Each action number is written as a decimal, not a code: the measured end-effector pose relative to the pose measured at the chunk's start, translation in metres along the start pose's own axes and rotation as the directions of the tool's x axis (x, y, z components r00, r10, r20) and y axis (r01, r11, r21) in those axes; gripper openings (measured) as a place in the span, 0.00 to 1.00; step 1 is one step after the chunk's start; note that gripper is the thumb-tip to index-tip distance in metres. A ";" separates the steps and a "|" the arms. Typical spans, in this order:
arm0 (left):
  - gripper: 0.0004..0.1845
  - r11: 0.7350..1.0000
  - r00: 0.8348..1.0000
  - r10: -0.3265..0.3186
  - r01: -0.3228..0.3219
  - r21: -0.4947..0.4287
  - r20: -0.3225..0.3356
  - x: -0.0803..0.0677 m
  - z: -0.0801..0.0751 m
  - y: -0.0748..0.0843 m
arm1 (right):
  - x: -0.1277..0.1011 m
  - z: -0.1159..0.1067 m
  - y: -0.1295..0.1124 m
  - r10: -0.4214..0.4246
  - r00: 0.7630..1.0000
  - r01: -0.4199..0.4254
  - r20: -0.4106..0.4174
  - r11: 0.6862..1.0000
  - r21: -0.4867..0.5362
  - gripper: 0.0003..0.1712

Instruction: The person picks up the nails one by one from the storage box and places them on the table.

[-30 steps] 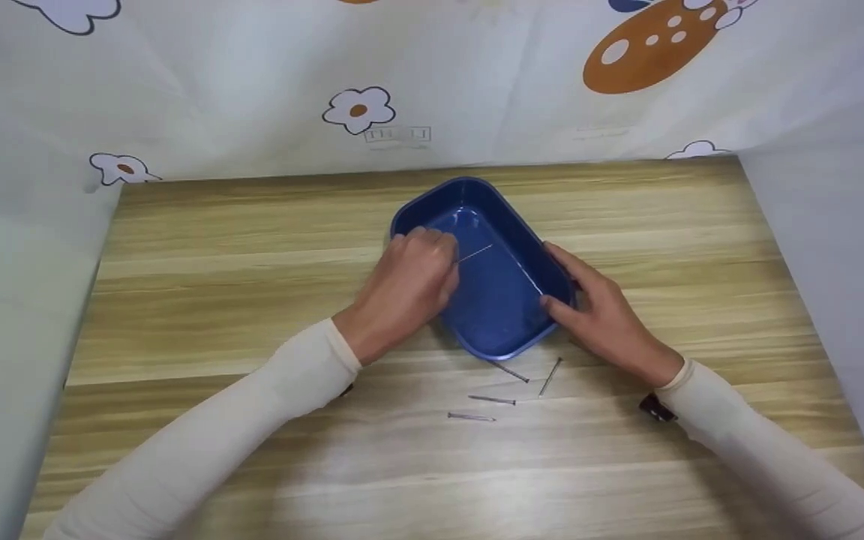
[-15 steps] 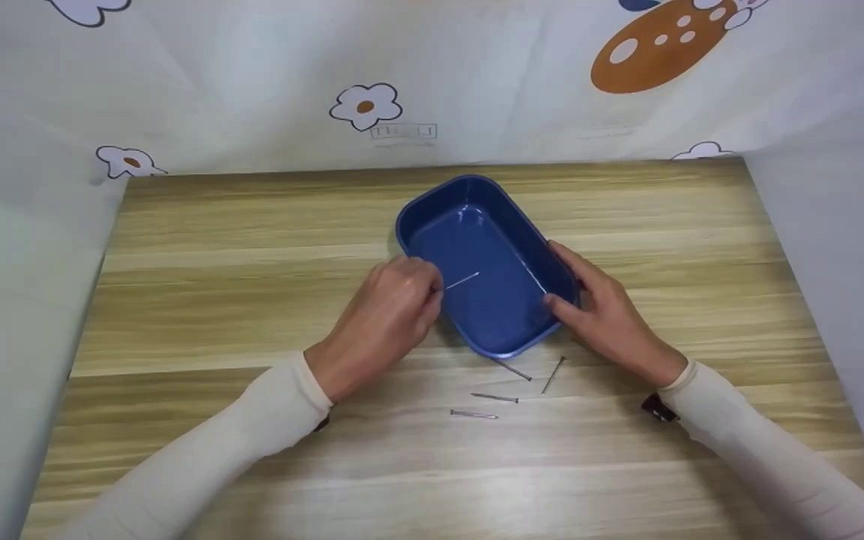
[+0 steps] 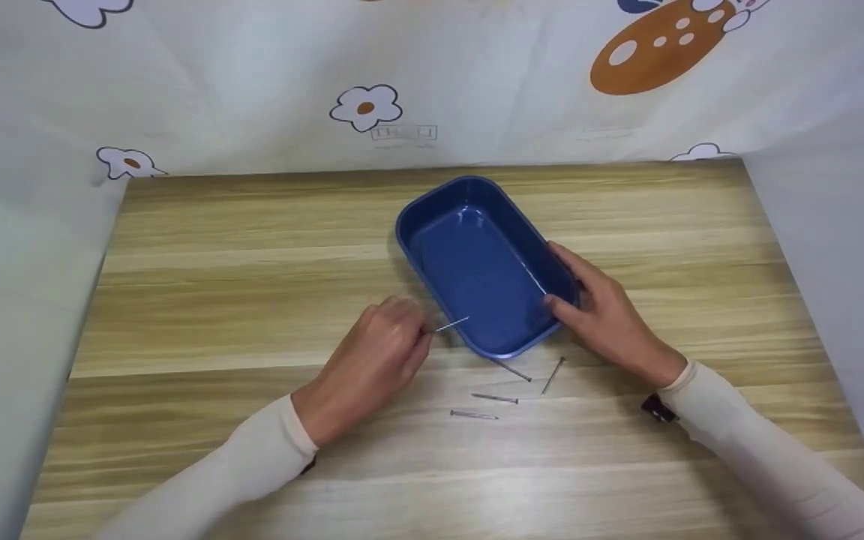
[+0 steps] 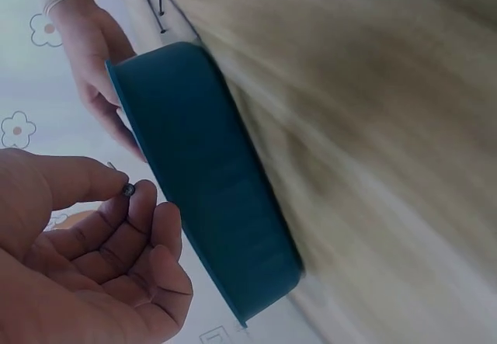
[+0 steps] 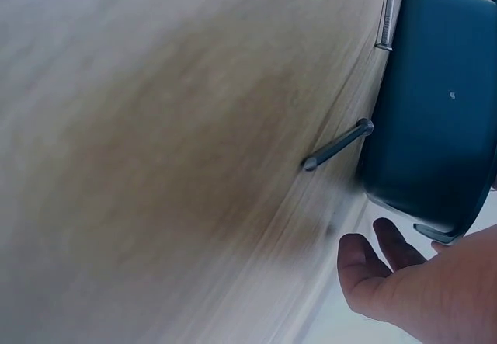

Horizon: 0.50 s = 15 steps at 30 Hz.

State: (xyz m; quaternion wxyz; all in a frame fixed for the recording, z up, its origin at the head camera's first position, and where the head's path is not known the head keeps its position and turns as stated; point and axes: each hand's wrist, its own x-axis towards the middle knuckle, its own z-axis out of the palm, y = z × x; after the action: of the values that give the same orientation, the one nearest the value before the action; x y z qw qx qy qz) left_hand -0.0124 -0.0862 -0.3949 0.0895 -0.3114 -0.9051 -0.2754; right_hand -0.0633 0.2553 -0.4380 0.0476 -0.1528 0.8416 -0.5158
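Between thumb and forefinger, my left hand (image 3: 372, 360) pinches a thin nail (image 3: 453, 324), whose point reaches over the near left rim of a blue plastic tray (image 3: 469, 259). The nail's head (image 4: 129, 190) shows at the fingertips in the left wrist view. Holding the tray by its right wall is my right hand (image 3: 608, 319), thumb over the rim and fingers along the outside. I see no nails on the tray's bare floor. Just in front of the tray lie several loose nails, among them one nail (image 3: 474, 415) nearest me and another nail (image 3: 553, 376) near the right hand.
The wood-grain table (image 3: 237, 285) spreads out around the tray. Behind it rises a pale sheet (image 3: 252, 82) printed with flowers, and similar pale sheets flank the left and right sides. A dark wrist device (image 3: 658, 409) sits under the right cuff.
My left hand has drawn back from over the tray toward the near left, still pinching the nail. The right hand, the tray and the loose nails stay in place.
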 end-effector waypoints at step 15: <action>0.08 0.994 0.993 0.059 -0.068 0.090 0.101 -0.025 0.016 -0.010 | 0.000 0.000 -0.001 0.027 1.000 -0.026 0.010 0.999 -0.020 0.43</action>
State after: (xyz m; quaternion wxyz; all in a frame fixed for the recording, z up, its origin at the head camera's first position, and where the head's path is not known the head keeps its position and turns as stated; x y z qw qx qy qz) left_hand 0.0016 -0.0965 -0.4210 0.0682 -0.3488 -0.9099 -0.2141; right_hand -0.0635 0.2553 -0.4370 0.0571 -0.1447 0.8483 -0.5061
